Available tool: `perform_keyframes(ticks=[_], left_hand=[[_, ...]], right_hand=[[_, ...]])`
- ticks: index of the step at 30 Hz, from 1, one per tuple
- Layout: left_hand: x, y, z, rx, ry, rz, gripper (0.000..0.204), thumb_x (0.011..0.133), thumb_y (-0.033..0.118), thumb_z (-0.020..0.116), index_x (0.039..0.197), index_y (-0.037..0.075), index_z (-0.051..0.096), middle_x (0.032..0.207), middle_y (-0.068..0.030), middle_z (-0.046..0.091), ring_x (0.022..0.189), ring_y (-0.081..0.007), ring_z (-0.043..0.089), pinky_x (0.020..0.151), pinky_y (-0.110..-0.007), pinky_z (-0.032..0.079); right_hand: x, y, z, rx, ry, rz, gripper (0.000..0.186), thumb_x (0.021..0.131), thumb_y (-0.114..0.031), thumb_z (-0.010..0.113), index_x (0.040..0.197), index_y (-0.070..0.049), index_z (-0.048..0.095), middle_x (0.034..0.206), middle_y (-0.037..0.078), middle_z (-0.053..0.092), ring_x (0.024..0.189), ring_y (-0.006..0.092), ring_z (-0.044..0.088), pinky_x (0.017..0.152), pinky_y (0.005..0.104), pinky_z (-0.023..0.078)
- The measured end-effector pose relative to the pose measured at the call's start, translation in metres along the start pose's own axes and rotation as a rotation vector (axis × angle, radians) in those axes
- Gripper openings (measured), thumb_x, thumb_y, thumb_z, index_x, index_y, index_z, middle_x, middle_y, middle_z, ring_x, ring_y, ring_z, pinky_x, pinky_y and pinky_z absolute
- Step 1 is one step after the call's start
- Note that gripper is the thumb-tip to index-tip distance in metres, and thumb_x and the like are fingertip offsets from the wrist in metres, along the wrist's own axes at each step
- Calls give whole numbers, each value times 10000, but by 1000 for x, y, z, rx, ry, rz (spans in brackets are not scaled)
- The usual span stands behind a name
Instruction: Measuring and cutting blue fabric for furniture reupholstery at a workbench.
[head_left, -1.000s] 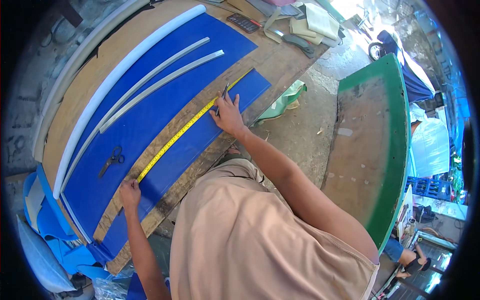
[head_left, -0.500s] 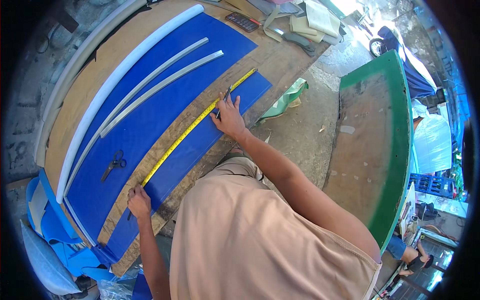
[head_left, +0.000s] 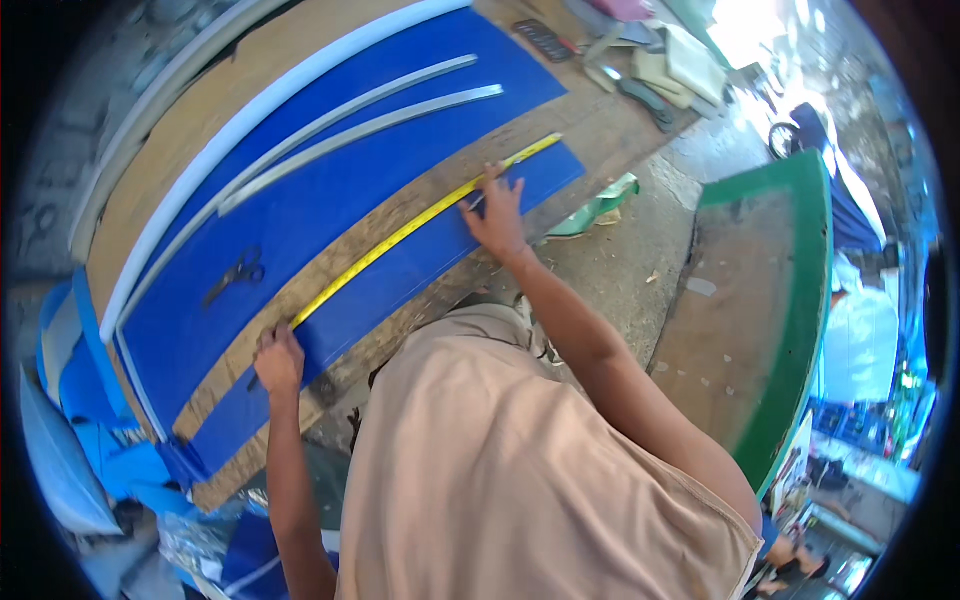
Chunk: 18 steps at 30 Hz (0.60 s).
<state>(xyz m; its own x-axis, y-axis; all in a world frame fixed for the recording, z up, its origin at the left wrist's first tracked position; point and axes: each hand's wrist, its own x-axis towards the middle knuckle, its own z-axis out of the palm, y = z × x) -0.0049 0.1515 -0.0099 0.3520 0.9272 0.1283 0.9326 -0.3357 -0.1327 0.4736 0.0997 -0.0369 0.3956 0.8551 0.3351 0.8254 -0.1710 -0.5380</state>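
A yellow tape measure (head_left: 400,236) is stretched lengthwise along a narrow blue sheet strip (head_left: 400,280) on the wooden table. My left hand (head_left: 279,360) is closed on the tape's near-left end; a short dark piece pokes out beneath it. Farther along, my right hand (head_left: 497,215) rests on the strip beside the tape, fingertips at the tape's edge. A slim dark pen (head_left: 478,202) sits between its thumb and fingers, partly hidden and blurred. Black-handled scissors (head_left: 238,276) lie on the larger blue sheet (head_left: 330,240), beyond my left hand.
Two pale curved strips (head_left: 370,140) and a long white roll (head_left: 250,125) lie on the larger sheet. At the far right corner are a phone-like dark device (head_left: 543,40), a dark-handled tool (head_left: 645,103) and folded scraps (head_left: 690,65). A green-edged panel (head_left: 745,300) stands right.
The whole view has turned and shifted, moving the table's far end rightward. In my right hand the pen has tipped lower, away from the tape. My left hand keeps its place at the tape end.
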Motion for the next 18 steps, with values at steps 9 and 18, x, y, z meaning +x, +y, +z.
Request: perform_keyframes(ticks=[9, 18], left_hand=[[-2, 7, -8, 53, 64, -18, 188, 950, 251, 609, 1072, 142, 702, 982, -107, 664, 823, -346, 681, 666, -506, 557], [-4, 7, -4, 14, 117, -22, 184, 960, 263, 616, 1020, 119, 713, 975, -106, 656, 820, -334, 673, 679, -506, 537]], right_hand=[[-15, -117, -21, 1216, -258, 378, 236, 995, -85, 606, 1197, -9, 702, 836, 121, 738, 718, 166, 672, 677, 278, 540], [-34, -201, 36, 1131, -726, 333, 153, 954, -44, 658, 1081, -12, 738, 893, 115, 723, 670, 162, 609, 643, 291, 503]])
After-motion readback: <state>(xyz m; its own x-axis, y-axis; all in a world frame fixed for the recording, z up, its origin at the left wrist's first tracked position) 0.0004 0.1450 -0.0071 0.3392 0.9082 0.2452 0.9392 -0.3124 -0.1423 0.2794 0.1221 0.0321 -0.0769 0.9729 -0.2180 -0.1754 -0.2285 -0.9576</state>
